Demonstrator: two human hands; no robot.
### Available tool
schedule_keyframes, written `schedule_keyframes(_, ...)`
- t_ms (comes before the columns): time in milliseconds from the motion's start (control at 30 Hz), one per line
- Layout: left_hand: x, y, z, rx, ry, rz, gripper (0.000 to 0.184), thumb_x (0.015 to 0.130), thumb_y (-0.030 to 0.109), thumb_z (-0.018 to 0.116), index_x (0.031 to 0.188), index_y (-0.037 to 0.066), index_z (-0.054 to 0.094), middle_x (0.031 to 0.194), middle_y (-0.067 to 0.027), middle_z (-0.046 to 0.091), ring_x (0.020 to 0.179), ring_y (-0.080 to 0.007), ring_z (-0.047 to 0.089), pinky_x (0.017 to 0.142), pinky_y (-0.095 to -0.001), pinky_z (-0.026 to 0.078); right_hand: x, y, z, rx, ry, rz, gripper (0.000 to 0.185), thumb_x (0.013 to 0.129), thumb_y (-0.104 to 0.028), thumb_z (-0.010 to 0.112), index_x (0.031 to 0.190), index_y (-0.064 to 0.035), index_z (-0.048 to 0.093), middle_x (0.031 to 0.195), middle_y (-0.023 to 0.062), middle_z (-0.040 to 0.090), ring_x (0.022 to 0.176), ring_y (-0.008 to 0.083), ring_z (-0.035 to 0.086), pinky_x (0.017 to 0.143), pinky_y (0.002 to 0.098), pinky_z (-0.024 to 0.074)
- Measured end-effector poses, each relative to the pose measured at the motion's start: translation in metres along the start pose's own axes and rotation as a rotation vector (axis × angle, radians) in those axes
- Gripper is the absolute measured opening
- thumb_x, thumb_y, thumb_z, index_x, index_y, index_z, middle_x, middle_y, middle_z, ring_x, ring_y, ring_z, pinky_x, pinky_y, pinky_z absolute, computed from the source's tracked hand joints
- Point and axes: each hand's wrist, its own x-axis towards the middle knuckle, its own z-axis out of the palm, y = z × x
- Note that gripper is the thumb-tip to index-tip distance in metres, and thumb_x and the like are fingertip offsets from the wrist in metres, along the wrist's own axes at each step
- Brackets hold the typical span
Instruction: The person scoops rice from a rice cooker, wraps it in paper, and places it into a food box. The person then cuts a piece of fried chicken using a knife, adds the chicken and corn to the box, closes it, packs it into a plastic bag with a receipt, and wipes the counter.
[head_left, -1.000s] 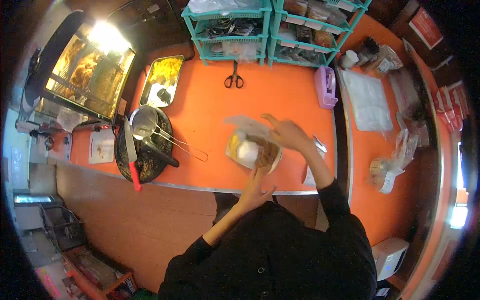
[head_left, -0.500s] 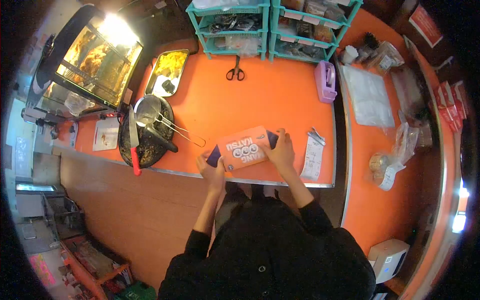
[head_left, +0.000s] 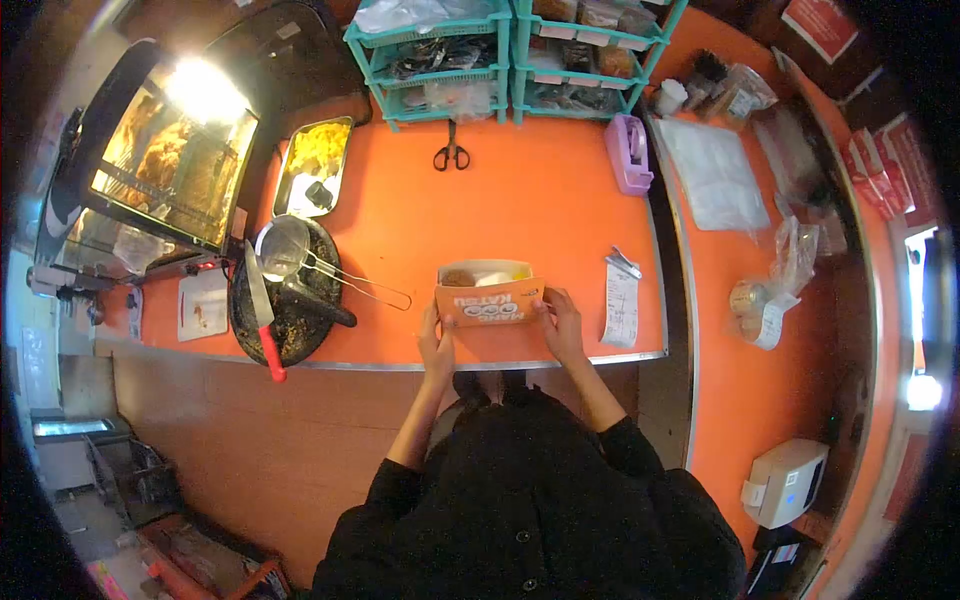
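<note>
An orange paper food box with white lettering stands near the counter's front edge, its top open toward the far side. Inside I can see a brown round piece of food, something white and a bit of yellow. My left hand grips the box at its left front corner, thumb against the printed panel. On the opposite corner my right hand has its fingers closed in the same manner. The box's bottom is hidden behind the printed panel.
A red-handled knife and a strainer rest on a dark round mortar at left. Behind are a metal tray of yellow food and scissors. A receipt lies right, beyond it a purple tape dispenser.
The box has turned from tilted to nearly level. Its printed panel now faces me, and its top stands open with food showing. Both hands have shifted to its front corners. The view has shifted slightly.
</note>
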Motion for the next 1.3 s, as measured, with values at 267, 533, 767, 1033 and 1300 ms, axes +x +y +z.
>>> schedule_keyframes(267, 0.024, -0.016, -0.007, 0.193, -0.027, -0.214, 0.040, 0.092, 0.021, 0.052, 0.124, -0.002, 0.050, 0.102, -0.0098, 0.049, 0.091, -0.0188, 0.051, 0.081, -0.0309, 0.044, 0.015, 0.027, 0.015, 0.096, -0.288, 0.514, 0.039, 0.086, -0.030, 0.061, 0.111, -0.0006, 0.053, 0.106, 0.0156, 0.059, 0.085, 0.0231, 0.061, 0.072, 0.0329, 0.0504)
schedule_keyframes(533, 0.012, -0.011, -0.009, -0.119, -0.062, 0.074, 0.053, 0.091, 0.021, 0.052, 0.135, 0.002, 0.030, 0.125, -0.0127, 0.037, 0.112, -0.0231, 0.042, 0.094, -0.0394, 0.039, -0.007, 0.000, 0.005, 0.164, -0.038, 0.108, 0.058, 0.076, -0.021, 0.073, 0.121, -0.0053, 0.040, 0.117, 0.0157, 0.050, 0.093, 0.0237, 0.056, 0.075, 0.0352, 0.0499)
schedule_keyframes(767, 0.028, -0.003, -0.006, 0.095, 0.096, 0.073, 0.043, 0.093, 0.026, 0.048, 0.126, 0.000, 0.040, 0.115, -0.0133, 0.042, 0.111, -0.0270, 0.043, 0.097, -0.0406, 0.034, 0.004, -0.007, 0.014, -0.143, -0.032, 0.222, 0.058, 0.076, -0.023, 0.072, 0.123, -0.0100, 0.040, 0.104, 0.0194, 0.058, 0.088, 0.0253, 0.059, 0.071, 0.0355, 0.0499)
schedule_keyframes(1033, 0.043, -0.008, -0.013, -0.163, -0.185, -0.210, 0.037, 0.095, 0.023, 0.046, 0.120, -0.004, 0.051, 0.110, -0.0133, 0.051, 0.101, -0.0211, 0.049, 0.089, -0.0344, 0.040, 0.009, -0.013, 0.013, 0.102, -0.037, 0.391, 0.056, 0.078, -0.017, 0.071, 0.123, -0.0140, 0.038, 0.087, 0.0171, 0.065, 0.082, 0.0252, 0.066, 0.070, 0.0355, 0.0525)
schedule_keyframes(1300, 0.049, -0.020, -0.007, 0.003, -0.082, -0.099, 0.039, 0.094, 0.014, 0.047, 0.130, 0.000, 0.044, 0.123, -0.0101, 0.048, 0.108, -0.0195, 0.049, 0.093, -0.0325, 0.039, 0.010, 0.001, 0.018, 0.095, 0.007, 0.322, 0.052, 0.077, -0.021, 0.072, 0.119, -0.0091, 0.045, 0.092, 0.0173, 0.064, 0.084, 0.0244, 0.065, 0.069, 0.0353, 0.0520)
